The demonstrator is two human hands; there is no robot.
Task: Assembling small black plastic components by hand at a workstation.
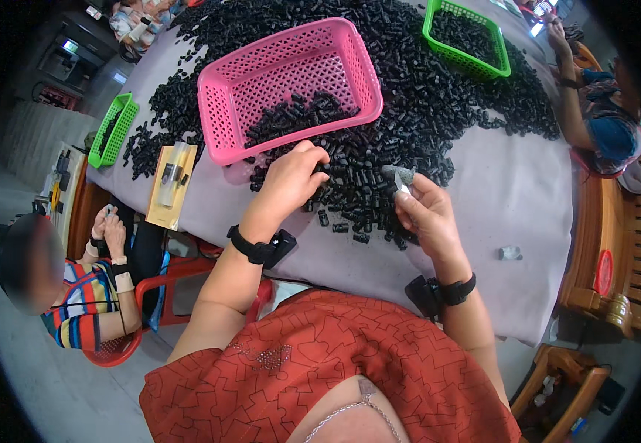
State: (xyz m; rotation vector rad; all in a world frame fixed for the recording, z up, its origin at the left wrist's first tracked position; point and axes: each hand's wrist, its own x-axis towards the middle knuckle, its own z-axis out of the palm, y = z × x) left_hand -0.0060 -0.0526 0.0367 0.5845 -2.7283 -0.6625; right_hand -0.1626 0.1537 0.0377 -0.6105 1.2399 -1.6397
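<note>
Small black cylindrical pieces lie in a broad heap across the grey-covered table. My left hand is at the near edge of the heap, below the pink basket, with its fingers curled and the thumb and forefinger close together; anything between them is lost against the dark pieces. Held up over the right part of the heap, my right hand pinches a small grey-and-white crumpled scrap; whether it is paper or cloth I cannot tell. The pink perforated basket is tilted and holds black pieces in its near side.
Green baskets with black pieces stand left and far right. A tan card with a clear tube lies at the left table edge. Another pale scrap rests at right. People sit at left, right and far side; a wooden bench is at right.
</note>
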